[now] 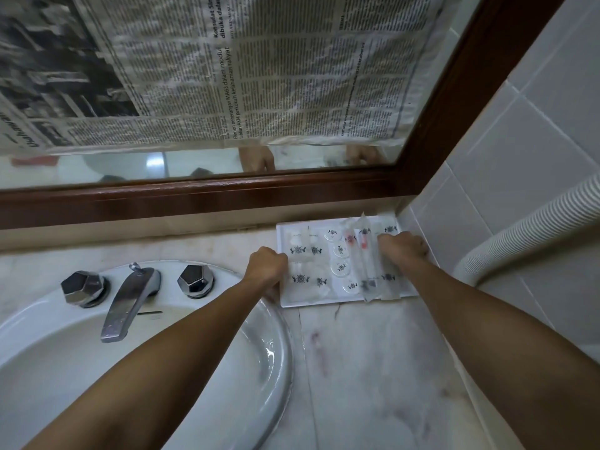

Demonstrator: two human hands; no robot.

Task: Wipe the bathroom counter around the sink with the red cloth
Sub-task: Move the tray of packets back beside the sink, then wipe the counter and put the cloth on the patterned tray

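While your left hand (267,265) and right hand (404,247) clamp fingers on white tray (316,300) edges: clearing step. Worktop (373,368) nearer than fingers, stained. Next: lift tray level. Red cloth (32,161) only in mirror (194,167), far left.

This is a bathroom, likely in a hotel. A white sink (272,368) with a chrome tap (130,303) is set in a marble counter (373,368). A wood-framed mirror (292,186) hangs above, grey tiles (535,125) cover the wall, and a tray (324,302) holds wrapped toiletries.
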